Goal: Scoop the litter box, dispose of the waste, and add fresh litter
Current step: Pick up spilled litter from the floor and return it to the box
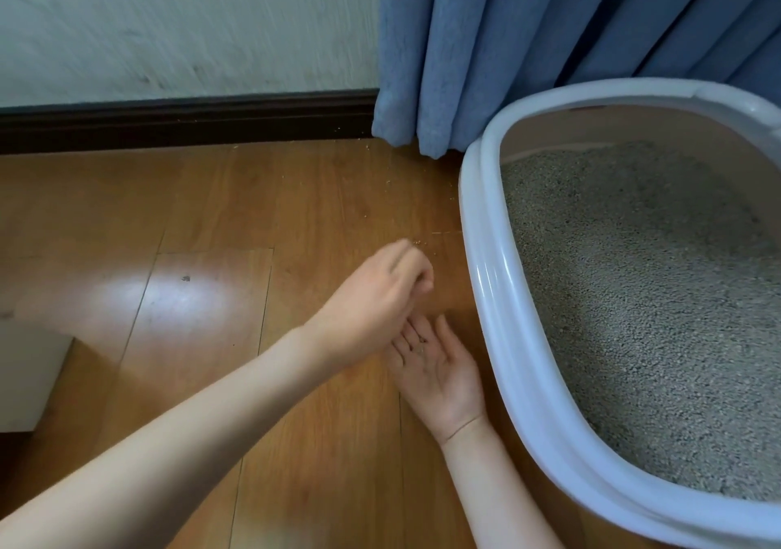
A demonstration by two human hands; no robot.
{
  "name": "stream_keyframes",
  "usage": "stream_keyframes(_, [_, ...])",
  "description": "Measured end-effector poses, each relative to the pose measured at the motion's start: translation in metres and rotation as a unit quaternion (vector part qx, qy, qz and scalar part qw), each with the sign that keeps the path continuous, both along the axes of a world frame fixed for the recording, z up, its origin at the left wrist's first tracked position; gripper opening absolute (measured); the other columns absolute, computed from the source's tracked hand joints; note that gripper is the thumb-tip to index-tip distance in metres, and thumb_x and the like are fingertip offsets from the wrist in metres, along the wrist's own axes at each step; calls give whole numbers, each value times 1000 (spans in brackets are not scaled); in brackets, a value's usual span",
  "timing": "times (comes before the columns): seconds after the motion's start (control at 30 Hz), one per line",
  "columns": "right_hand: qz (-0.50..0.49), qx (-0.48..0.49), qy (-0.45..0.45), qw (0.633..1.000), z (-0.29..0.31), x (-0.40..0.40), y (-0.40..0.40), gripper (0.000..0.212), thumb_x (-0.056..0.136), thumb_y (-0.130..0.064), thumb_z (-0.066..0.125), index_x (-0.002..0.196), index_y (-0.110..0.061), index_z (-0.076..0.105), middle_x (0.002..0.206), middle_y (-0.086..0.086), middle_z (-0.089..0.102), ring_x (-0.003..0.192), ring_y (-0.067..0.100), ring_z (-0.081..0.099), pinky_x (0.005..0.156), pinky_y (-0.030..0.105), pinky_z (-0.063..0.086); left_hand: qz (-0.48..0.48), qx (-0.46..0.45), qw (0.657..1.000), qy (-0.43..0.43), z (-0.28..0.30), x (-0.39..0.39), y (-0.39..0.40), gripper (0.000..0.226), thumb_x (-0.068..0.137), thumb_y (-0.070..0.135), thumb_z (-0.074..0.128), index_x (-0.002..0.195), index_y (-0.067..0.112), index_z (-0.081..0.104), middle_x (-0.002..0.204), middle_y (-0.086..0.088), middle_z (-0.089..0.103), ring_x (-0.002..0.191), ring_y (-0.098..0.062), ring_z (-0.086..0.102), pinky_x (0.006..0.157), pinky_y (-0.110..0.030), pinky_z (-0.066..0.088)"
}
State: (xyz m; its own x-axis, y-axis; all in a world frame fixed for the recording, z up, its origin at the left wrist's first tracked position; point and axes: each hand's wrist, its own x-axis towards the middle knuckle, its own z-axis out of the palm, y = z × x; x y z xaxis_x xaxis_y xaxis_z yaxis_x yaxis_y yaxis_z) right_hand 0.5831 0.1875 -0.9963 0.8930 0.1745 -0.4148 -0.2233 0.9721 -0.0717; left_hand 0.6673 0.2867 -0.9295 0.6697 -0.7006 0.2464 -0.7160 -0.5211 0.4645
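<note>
From the head camera, a white litter box sits on the wooden floor at the right, its tub filled with grey litter. Behind it hangs a blue curtain, which reaches down to the floor beside a dark baseboard and a pale wall.

The right hand lies palm up just beside the box's rim, fingers relaxed and spread, with a few small grains resting on the palm. The left hand reaches across above it, blurred, fingers curled together; whether they pinch anything cannot be told. Scattered crumbs of litter dot the floor just beyond the left hand's fingertips.
</note>
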Motion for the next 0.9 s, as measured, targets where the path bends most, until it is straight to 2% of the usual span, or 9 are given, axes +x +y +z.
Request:
stream_keyframes(0.07, [-4, -1, 10, 1000, -2, -1, 1, 53, 64, -14, 87, 111, 0, 69, 118, 18, 64, 109, 28, 64, 97, 38, 47, -64, 33, 997, -30, -4, -13, 5, 14, 99, 17, 48, 89, 12, 57, 87, 3, 52, 78, -10, 43, 74, -19, 36])
stream_keyframes(0.17, [-3, 30, 16, 999, -2, -2, 0, 46, 71, -10, 81, 113, 3, 66, 114, 19, 63, 105, 28, 65, 95, 36, 49, -94, 27, 995, -20, -9, -14, 10, 19, 98, 19, 52, 88, 11, 65, 83, 5, 54, 76, -9, 44, 72, -18, 38])
stream_keyframes(0.27, [-4, 21, 35, 999, 7, -1, 0, 36, 90, -15, 62, 117, 9, 63, 128, 26, 58, 115, 36, 61, 96, 48, 50, -18, -28, 999, 26, -6, -3, 14, 10, 93, 16, 59, 91, 13, 68, 84, 12, 53, 80, -1, 47, 74, -11, 40])
stream_keyframes(0.33, [10, -5, 46, 999, 8, -1, 0, 42, 98, -21, 44, 123, 9, 59, 136, 26, 51, 122, 37, 55, 102, 48, 44, 61, -46, 996, 45, -9, 15, 17, 9, 91, 13, 61, 94, 13, 70, 87, 11, 56, 80, -2, 51, 73, -11, 43])
stream_keyframes(0.43, [33, -52, 43, 997, 8, 0, 2, 47, 97, -20, 50, 136, 6, 47, 146, 23, 42, 135, 33, 42, 113, 42, 33, 136, 0, 989, 60, -22, 45, 21, 12, 91, 10, 61, 99, 11, 70, 93, 2, 61, 87, -14, 58, 79, -22, 47])
stream_keyframes(0.53, [50, -45, 56, 996, 4, 1, 2, 47, 100, -19, 39, 140, 5, 41, 147, 22, 41, 136, 33, 41, 112, 41, 35, 152, 40, 985, 71, -38, 63, 22, 13, 90, 10, 62, 101, 10, 69, 96, -2, 61, 91, -18, 58, 78, -19, 40])
stream_keyframes(0.7, [54, -71, 52, 995, -2, 0, 1, 45, 101, -4, 24, 143, 5, 37, 147, 24, 40, 137, 32, 39, 113, 40, 33, 143, 32, 986, 78, -45, 70, 10, 19, 88, 12, 66, 107, 13, 69, 95, 1, 59, 81, -8, 52, 73, -13, 37])
stream_keyframes(0.8, [47, -94, 24, 994, -2, -2, 1, 47, 98, -1, 25, 143, 5, 34, 151, 24, 33, 141, 32, 32, 117, 40, 26, 134, 43, 988, 65, -45, 72, 6, 18, 88, 14, 66, 106, 13, 70, 94, 1, 58, 82, -10, 52, 75, -22, 44])
stream_keyframes(0.9, [47, -90, -2, 995, 2, 0, 1, 49, 98, -16, 43, 142, 3, 39, 150, 23, 35, 141, 32, 32, 118, 40, 25, 114, 75, 990, 35, -42, 76, 4, 14, 90, 15, 63, 102, 12, 69, 93, -1, 58, 86, -14, 53, 76, -24, 43])
